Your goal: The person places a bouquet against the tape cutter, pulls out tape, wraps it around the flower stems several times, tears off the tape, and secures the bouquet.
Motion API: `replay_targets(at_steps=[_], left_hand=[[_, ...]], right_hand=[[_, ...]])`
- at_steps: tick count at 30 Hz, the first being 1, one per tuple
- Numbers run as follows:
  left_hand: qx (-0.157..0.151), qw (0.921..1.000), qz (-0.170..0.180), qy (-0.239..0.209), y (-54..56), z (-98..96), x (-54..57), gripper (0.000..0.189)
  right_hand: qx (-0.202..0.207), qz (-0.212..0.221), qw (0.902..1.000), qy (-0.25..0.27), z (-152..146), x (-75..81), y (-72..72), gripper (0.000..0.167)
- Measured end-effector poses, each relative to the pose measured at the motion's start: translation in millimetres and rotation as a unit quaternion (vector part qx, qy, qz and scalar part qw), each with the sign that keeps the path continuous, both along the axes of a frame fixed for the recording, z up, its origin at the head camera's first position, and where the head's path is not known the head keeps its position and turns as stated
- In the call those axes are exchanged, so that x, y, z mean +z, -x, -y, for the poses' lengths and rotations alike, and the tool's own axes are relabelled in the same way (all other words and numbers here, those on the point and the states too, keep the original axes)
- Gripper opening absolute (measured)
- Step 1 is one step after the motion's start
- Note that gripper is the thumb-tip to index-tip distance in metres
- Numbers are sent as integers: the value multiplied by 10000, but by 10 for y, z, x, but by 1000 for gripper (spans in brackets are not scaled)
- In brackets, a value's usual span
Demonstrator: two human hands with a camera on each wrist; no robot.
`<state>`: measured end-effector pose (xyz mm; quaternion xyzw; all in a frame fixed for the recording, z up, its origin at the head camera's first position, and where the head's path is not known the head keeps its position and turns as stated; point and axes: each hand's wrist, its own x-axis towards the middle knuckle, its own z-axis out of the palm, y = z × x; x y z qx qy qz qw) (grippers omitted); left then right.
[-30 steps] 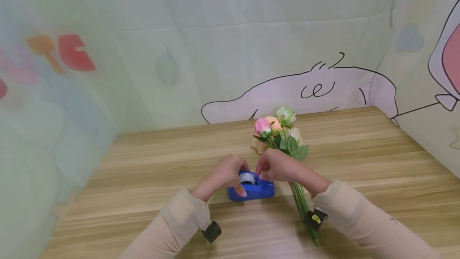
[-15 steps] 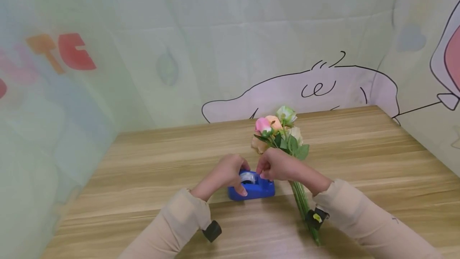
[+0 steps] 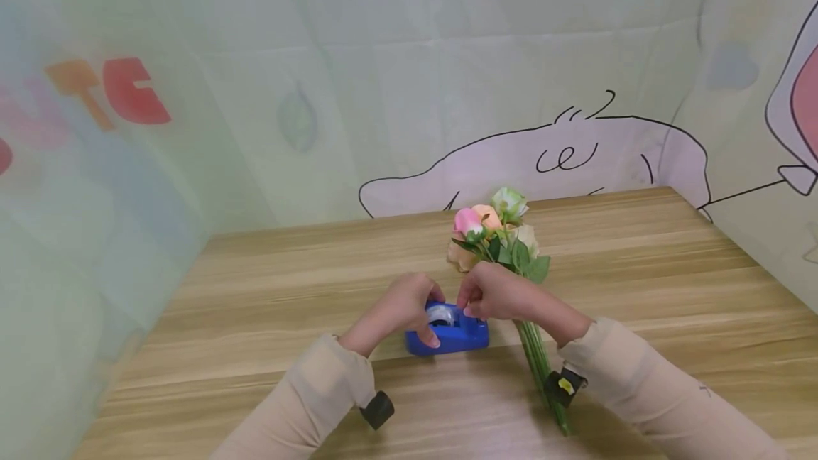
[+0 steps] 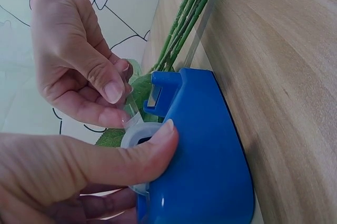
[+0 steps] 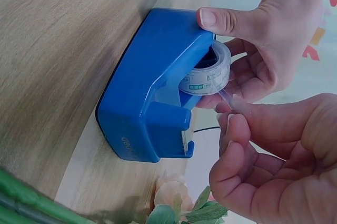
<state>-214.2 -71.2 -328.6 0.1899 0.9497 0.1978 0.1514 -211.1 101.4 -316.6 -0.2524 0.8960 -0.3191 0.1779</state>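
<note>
A blue tape dispenser [image 3: 450,339] stands on the table with a roll of clear tape [image 5: 208,76] seated in it. My left hand [image 3: 405,307] grips the dispenser from the left, thumb on the near side and fingers behind. Just above the roll, my right hand [image 3: 495,294] pinches the free end of the tape between thumb and forefinger. A short strip of clear tape [image 5: 226,99] runs from the roll to those fingertips, apart from the dispenser's cutter [image 5: 185,142]. A bouquet of flowers [image 3: 537,353] lies right of the dispenser, its stems passing under the right forearm.
The wooden table [image 3: 287,289] meets a printed cloth backdrop [image 3: 255,91] at the back and both sides. The bouquet's blooms [image 3: 486,222] lie near the back edge. A black band with a small device [image 3: 562,385] is on the right wrist, above the stems.
Both hands keep nearly the same place on the dispenser and the tape. The view has shifted very slightly; the bouquet has not moved.
</note>
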Motion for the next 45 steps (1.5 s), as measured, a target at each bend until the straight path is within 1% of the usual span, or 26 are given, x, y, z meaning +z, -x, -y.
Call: replay_targets(at_steps=[6,9,16,26,36,45], left_hand=[[-13,10000,-4,11,-5,0,22,59],[-19,10000,-2,29,-12,-1,35,59],[55,10000,47,65,-15,-2,38,59],[73,9999,38,71,-19,4,38,59],[-7,10000,-35,44,-20,13,29,58],[1,10000,-10,54,-19,8,21,58]], right_hand=[[119,-89,9999,37,-15,7,5,6],[112,-81,9999,15,-15,6,8,4],[152,-111,9998,15,-22,19,2,4],[144,-47,9999,57,-36,36,-3,5],[154,60,9998,83,-53,23,5,5],[184,134,9997,121,-90,27,12,7]])
